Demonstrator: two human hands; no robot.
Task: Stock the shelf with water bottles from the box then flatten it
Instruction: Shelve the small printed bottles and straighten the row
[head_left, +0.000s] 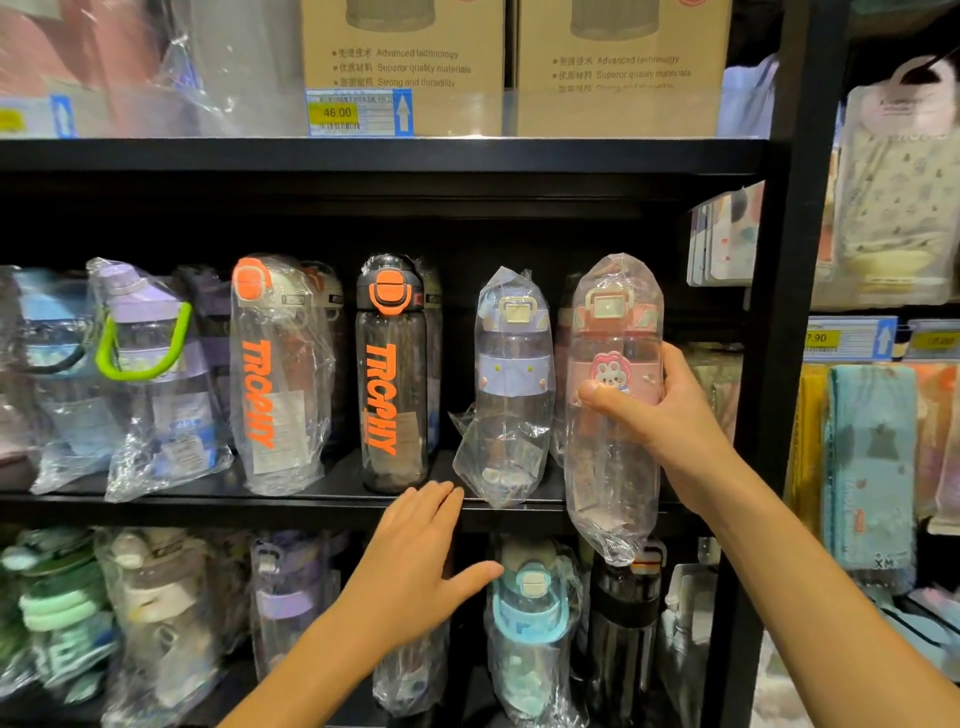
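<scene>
My right hand (670, 410) grips a pink water bottle (615, 338) wrapped in clear plastic, with a rabbit picture on its band. It hangs upright in front of the right end of the middle shelf (332, 501), its bottom below the shelf edge. A purple bottle in plastic (511, 384) stands on the shelf just left of it. My left hand (410, 566) is open, fingers spread, its fingertips at the shelf's front edge below a black bottle with orange lettering (392, 374). The box is out of view.
More wrapped bottles fill the middle shelf to the left and the lower shelf (530, 613). Cardboard boxes (405, 57) sit on the top shelf above a price tag (358, 111). A black upright post (779, 312) bounds the shelf on the right; hanging goods lie beyond it.
</scene>
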